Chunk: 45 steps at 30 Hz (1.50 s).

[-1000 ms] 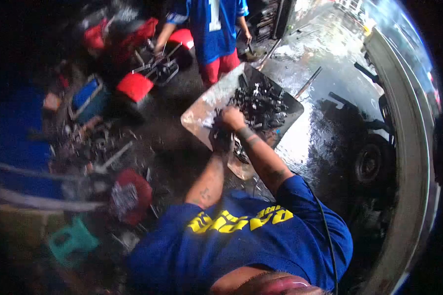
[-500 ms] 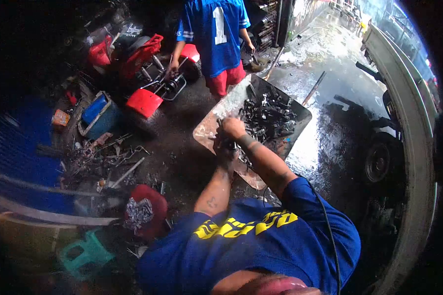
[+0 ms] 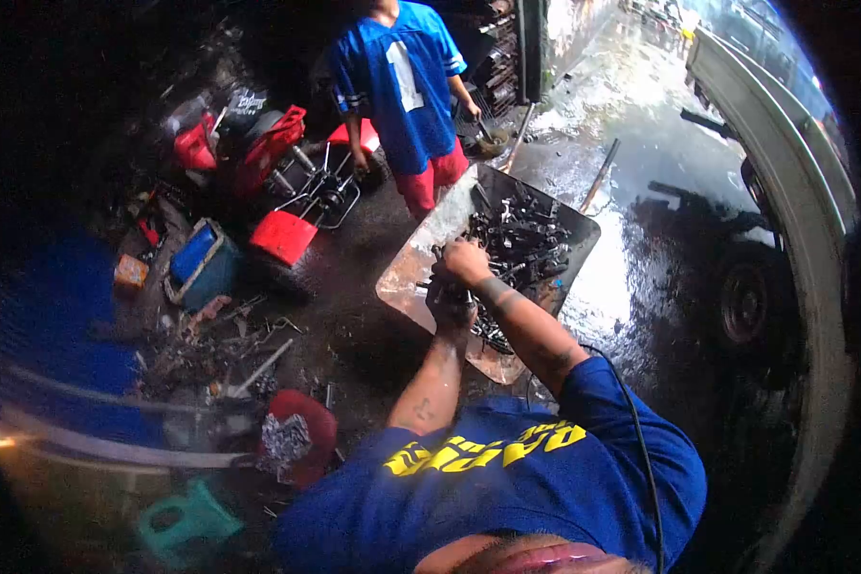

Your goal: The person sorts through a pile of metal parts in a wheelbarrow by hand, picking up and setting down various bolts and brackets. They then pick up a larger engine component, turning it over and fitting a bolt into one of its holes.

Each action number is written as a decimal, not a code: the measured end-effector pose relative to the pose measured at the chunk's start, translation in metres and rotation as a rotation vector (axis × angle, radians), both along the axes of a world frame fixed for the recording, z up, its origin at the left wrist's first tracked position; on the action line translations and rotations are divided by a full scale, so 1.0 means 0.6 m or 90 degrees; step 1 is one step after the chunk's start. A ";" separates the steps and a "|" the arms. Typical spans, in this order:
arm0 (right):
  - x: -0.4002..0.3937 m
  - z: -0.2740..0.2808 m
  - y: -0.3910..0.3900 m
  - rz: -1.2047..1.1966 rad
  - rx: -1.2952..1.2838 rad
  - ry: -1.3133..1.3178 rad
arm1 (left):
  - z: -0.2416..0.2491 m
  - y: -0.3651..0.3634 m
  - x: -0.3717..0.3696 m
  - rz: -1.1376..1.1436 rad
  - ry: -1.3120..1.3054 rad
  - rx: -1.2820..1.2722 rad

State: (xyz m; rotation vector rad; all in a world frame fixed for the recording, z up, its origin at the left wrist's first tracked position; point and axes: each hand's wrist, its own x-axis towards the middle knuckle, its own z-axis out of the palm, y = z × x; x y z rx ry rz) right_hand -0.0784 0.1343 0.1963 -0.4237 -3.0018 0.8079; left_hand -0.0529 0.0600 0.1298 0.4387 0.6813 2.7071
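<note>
A worn metal wheelbarrow tray (image 3: 399, 277) is in front of me, heaped with dark, greasy metal pieces (image 3: 526, 234). Over its near left part, my left hand (image 3: 450, 308) is closed around several dark metal pieces; shiny ends poke out near the fingers. My right hand (image 3: 466, 261) is just above it, fingers curled in at the top of the same bunch. What the right fingers grip is hidden. The two hands are touching or nearly so.
Beyond the tray stands a person in a blue shirt (image 3: 383, 81), a dark object in one hand. Left are a red vehicle (image 3: 285, 237), a blue bin (image 3: 201, 273), scrap metal (image 3: 258, 368), a red stool (image 3: 325, 430) and a green stool (image 3: 191, 521). A truck bed (image 3: 770, 105) borders the right.
The person in blue has shifted left and turned toward the tray. My hands stay together over the tray, with the right one slightly lower and further right. The view has tilted a little.
</note>
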 end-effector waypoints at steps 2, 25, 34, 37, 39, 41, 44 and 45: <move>-0.015 -0.037 0.012 -0.003 0.007 0.005 | 0.004 -0.001 0.010 0.078 0.115 -0.171; 0.031 0.008 -0.003 -0.016 0.044 -0.004 | -0.040 -0.017 0.002 -0.056 -0.063 -0.017; 0.015 0.003 -0.003 -0.046 0.062 0.077 | 0.009 0.008 0.004 -0.075 -0.083 0.067; 0.003 -0.026 0.000 0.043 0.208 0.227 | -0.035 -0.006 -0.022 -0.008 0.020 -0.010; -0.011 -0.046 0.007 0.052 0.184 0.231 | -0.039 -0.023 -0.016 0.129 0.178 -0.263; -0.022 -0.053 0.013 0.081 0.124 0.129 | -0.056 -0.041 -0.015 0.259 0.315 -0.528; -0.038 -0.086 0.011 0.163 0.195 0.149 | -0.031 -0.063 -0.011 0.388 0.401 -0.642; -0.031 -0.066 0.003 0.144 0.175 0.101 | -0.021 -0.060 -0.007 0.413 0.427 -0.648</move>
